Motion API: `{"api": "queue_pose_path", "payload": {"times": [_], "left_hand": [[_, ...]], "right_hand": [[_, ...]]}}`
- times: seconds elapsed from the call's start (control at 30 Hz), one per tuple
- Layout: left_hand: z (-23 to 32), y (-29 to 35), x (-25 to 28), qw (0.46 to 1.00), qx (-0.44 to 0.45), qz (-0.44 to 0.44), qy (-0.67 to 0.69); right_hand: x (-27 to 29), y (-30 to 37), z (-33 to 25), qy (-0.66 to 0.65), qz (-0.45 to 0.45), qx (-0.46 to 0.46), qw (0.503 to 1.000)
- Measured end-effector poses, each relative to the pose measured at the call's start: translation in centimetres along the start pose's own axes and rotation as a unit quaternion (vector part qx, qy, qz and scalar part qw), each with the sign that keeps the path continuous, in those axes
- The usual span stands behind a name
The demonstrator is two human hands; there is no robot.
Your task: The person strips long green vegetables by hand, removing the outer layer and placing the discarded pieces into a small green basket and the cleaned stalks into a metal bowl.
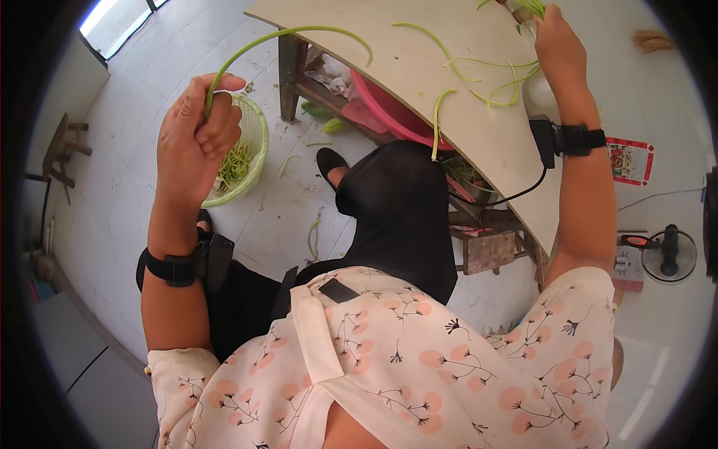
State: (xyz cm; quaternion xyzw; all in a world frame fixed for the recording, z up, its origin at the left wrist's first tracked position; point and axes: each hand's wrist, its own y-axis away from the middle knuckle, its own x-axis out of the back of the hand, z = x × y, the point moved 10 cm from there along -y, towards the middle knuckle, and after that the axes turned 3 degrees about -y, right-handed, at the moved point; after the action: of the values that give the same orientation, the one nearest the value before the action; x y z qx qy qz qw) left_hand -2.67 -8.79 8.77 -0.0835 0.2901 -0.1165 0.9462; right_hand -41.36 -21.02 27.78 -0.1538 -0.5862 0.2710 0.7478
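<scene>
My left hand (pixel 196 135) is raised, its fingers closed on one end of a long green vegetable stem (pixel 273 35) that arches right toward the table. Below and beside that hand, a pale green plastic basket (pixel 259 161) stands on the floor with a heap of cut green stems (pixel 235 166) in it. At the upper right, my right hand (pixel 561 52) is closed round a bunch of green stems (pixel 531 6), partly cut off by the frame's top edge. Several loose stems (pixel 443 112) lie on the pale tabletop (pixel 493 146), some close to my right hand.
Under the table sit a pink basin (pixel 396 112) and a wooden stool (pixel 490 253). Green vegetables (pixel 334 126) and stem scraps (pixel 314 238) lie on the tiled floor. Another small stool (pixel 66 150) stands far left. A glass lid (pixel 668 254) is at the right.
</scene>
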Motion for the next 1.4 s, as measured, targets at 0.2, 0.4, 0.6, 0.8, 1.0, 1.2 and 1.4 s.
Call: {"api": "queue_pose_path", "payload": {"times": [0.2,0.4,0.6,0.8,1.0,1.2,1.4], "left_hand": [[-1.0,-0.5,-0.1,1.0,0.012,0.014,-0.003],[-1.3,-0.9,0.7,1.0,0.0,0.028,0.004],[-1.5,-0.8,0.2,1.0,0.016,0.009,0.003],[-1.9,-0.9,-0.3,0.999,0.045,-0.002,0.014],[-2.9,-0.6,-0.2,0.996,0.088,0.002,0.021],[-3.5,-0.8,-0.5,0.994,0.105,0.007,0.01],[-3.9,-0.6,-0.6,0.994,0.113,0.008,-0.008]], "right_hand": [[-4.5,-1.6,-0.4,0.111,0.039,0.053,0.992],[-8.5,-1.4,-5.3,0.117,0.016,0.111,0.987],[-16.0,-0.9,-9.4,-0.072,-0.197,0.059,0.976],[-19.0,-0.7,-9.7,-0.15,-0.212,0.062,0.964],[-17.9,0.1,-9.6,-0.171,-0.227,-0.031,0.958],[-14.6,2.0,-11.6,-0.141,-0.193,-0.025,0.971],[-13.8,2.4,-14.5,-0.082,-0.178,0.129,0.972]]}}
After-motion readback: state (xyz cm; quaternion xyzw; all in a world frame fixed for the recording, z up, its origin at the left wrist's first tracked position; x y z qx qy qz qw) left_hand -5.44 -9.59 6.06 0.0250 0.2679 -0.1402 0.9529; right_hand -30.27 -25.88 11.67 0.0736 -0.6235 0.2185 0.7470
